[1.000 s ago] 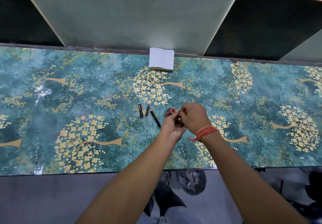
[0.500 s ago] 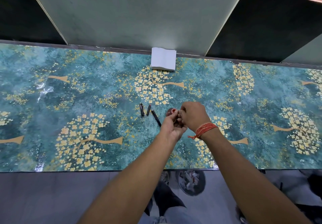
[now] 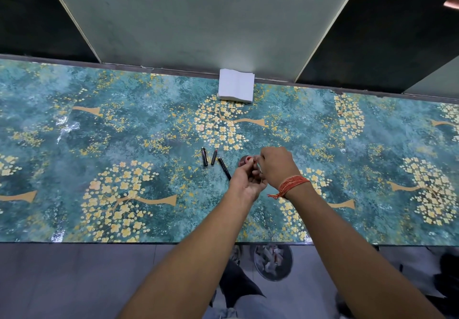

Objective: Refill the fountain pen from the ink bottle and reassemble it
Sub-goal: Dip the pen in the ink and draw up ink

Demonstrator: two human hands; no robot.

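Right of three loose black pen parts [image 3: 215, 161], both hands [image 3: 260, 173] clamped the small reddish-capped ink bottle [image 3: 246, 161]; a slipping twist might have spilled ink over the teal floral counter [image 3: 124, 169].

Three dark pen parts lie apart on the patterned table: a clipped cap [image 3: 204, 156] at left, a short section [image 3: 213, 157] beside it, and a longer barrel [image 3: 224, 168] angled rightward. Just right, the reddish ink bottle [image 3: 246, 160] is mostly hidden by fingers.
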